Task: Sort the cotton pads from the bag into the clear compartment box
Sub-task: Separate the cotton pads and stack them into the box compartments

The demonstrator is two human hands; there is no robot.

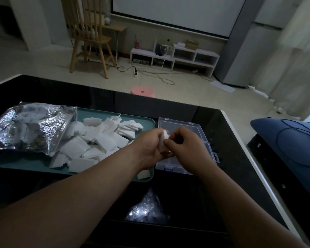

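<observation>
Several white square cotton pads (pixel 89 142) lie spilled over a teal tray (pixel 25 163), out of a crinkled silver bag (pixel 30 126) at the tray's left end. The clear compartment box (pixel 184 126) stands just right of the tray, lid open; my hands hide most of its compartments. My left hand (pixel 149 147) and my right hand (pixel 183 142) meet above the box's left side. Both hold a small stack of cotton pads (pixel 164 140) between them, fingers curled round it, my right thumb pressing on its front.
Everything sits on a glossy black table (pixel 231 140) with a white right edge. A small clear plastic bag (pixel 145 208) lies near the table's front. A dark blue cushion (pixel 290 140) with a thin cord is at the right. A wooden chair (pixel 89 38) and pink stool (pixel 142 91) stand beyond.
</observation>
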